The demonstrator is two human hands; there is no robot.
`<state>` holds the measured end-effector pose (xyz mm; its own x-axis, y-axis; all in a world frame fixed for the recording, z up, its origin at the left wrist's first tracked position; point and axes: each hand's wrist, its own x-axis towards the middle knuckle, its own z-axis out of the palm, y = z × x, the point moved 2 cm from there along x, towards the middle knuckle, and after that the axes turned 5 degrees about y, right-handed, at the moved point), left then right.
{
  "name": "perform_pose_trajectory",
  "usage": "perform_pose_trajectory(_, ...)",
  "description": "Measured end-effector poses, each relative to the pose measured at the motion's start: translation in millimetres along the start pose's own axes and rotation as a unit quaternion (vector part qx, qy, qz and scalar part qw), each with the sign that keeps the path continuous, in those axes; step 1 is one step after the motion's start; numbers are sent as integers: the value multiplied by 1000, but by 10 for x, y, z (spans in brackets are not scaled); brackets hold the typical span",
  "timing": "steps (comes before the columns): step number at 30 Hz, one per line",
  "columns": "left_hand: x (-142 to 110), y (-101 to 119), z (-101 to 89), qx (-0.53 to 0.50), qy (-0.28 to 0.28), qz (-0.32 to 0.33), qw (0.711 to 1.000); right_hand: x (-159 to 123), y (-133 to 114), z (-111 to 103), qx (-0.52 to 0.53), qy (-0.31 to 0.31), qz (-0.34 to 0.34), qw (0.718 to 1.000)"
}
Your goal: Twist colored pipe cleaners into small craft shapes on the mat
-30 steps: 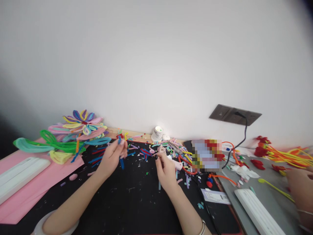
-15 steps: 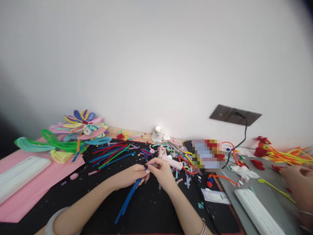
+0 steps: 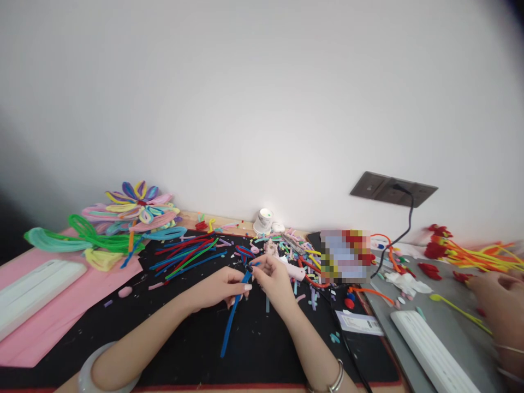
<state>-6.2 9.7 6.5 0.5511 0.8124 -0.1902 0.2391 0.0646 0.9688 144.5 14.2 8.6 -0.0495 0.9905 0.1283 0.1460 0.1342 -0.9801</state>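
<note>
Over the black mat (image 3: pixel 172 349), my left hand (image 3: pixel 227 288) pinches a small bundle of blue pipe cleaners (image 3: pixel 230 330) whose long ends hang down toward me. Close beside it, my right hand (image 3: pixel 271 278) has its thumb and fingertips closed on the upper part of the same bundle. A red and blue loop (image 3: pixel 245 251) stands up just beyond my fingertips; whether it joins the held stems I cannot tell. To the left lie loose red, blue and green pipe cleaners (image 3: pixel 188 256).
A pipe-cleaner flower (image 3: pixel 141 204) and green loops (image 3: pixel 98 237) lie at the left. Scraps, a paper cup (image 3: pixel 265 221) and a pink glue gun (image 3: pixel 292 270) are beyond my hands. A cable runs from the wall socket (image 3: pixel 393 188). At right, another person's hand (image 3: pixel 497 300) works.
The blue stems have swung from a leftward slant to hanging more upright, their ends closer together. My right hand has moved slightly up and right; my left hand has shifted a little.
</note>
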Motion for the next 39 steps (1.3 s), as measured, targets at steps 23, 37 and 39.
perform_pose_trajectory(23, 45, -32, -249, -185, 264, 40, 946, 52, 28, -93, 101, 84, 12, 991)
perform_pose_trajectory(37, 31, -53, -70, -196, 77, -36, 977, 27, 3, -28, 228, 47, 71, 970)
perform_pose_trajectory(39, 24, -48, -39, -198, 53, -39, 978, 22, 2, -19, 212, 52, 70, 973)
